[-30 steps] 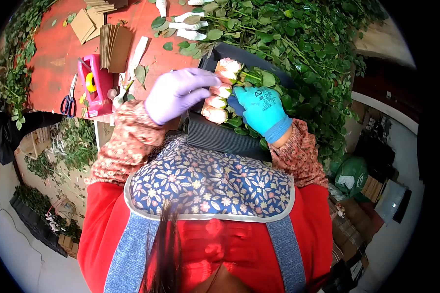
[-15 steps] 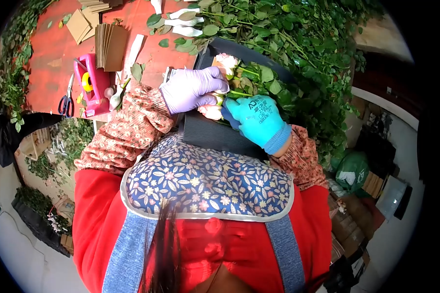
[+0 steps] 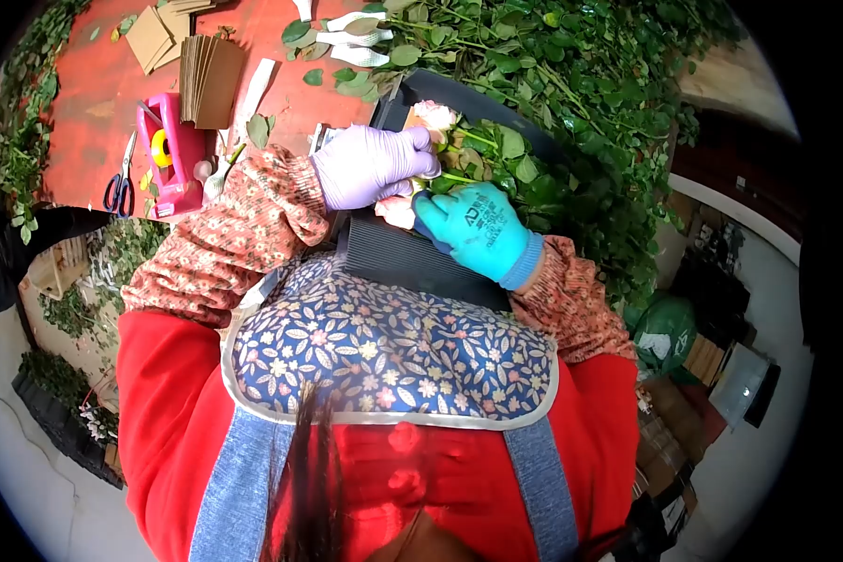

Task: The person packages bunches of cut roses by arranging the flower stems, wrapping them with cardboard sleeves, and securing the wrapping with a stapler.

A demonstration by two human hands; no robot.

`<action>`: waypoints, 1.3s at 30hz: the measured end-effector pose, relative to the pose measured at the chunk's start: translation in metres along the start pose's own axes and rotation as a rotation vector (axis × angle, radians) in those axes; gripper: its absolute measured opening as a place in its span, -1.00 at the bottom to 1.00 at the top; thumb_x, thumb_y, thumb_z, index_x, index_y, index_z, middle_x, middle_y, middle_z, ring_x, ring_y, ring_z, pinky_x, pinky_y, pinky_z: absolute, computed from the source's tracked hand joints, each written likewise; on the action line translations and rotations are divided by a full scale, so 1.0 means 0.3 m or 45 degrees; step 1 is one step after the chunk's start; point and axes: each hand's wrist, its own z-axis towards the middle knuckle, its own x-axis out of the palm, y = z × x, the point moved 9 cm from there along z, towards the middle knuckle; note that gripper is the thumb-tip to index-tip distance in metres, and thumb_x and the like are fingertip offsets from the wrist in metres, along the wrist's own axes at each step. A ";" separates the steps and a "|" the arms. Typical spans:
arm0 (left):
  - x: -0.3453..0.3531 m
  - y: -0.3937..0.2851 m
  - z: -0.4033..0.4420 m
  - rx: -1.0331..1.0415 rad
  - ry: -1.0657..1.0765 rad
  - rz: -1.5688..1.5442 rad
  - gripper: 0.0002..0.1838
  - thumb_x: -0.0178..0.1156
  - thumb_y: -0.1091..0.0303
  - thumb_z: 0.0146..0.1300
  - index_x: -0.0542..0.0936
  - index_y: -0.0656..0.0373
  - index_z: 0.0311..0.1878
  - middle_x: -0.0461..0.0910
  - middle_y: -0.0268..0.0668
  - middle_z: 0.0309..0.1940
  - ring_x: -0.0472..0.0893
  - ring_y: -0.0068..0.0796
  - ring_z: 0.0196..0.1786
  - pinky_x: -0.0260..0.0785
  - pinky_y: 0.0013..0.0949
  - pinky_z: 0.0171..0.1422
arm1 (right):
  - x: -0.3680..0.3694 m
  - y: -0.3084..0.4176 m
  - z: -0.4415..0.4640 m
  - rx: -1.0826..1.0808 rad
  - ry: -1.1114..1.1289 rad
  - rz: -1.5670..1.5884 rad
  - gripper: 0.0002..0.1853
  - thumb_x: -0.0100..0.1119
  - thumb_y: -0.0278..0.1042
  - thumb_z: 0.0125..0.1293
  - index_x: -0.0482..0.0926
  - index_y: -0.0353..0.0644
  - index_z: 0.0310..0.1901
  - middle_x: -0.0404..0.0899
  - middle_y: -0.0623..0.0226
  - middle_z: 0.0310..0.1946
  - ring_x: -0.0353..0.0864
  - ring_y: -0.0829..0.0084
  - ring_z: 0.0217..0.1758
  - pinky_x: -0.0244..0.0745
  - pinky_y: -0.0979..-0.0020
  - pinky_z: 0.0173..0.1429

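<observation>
Purple-gloved left hand (image 3: 373,169) and blue-gloved right hand (image 3: 478,230) curl at roses (image 3: 435,114), near edge of worktop (image 3: 89,140); grips unclear.

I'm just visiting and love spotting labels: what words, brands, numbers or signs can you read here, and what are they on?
"AD", perhaps with more letters: on the turquoise glove on the right hand.
Smaller print on that glove: too small and blurred to read.
Nothing else readable shows.

A single head-worn camera faces forward and down, at close range, over the apron (image 3: 393,361), left hand (image 3: 370,169), right hand (image 3: 480,229) and table (image 3: 89,140).
</observation>
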 end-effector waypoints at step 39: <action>-0.018 -0.090 -0.010 -0.283 0.095 0.010 -0.43 0.43 0.26 0.03 0.52 0.11 0.14 0.55 -0.31 -0.02 0.66 -0.33 -0.13 0.51 -0.33 -0.10 | 0.065 -0.303 0.032 0.661 -0.035 0.058 -0.88 0.17 -0.28 0.11 0.59 -0.11 -0.42 0.63 0.25 -0.53 0.68 0.22 -0.44 0.52 0.12 -0.40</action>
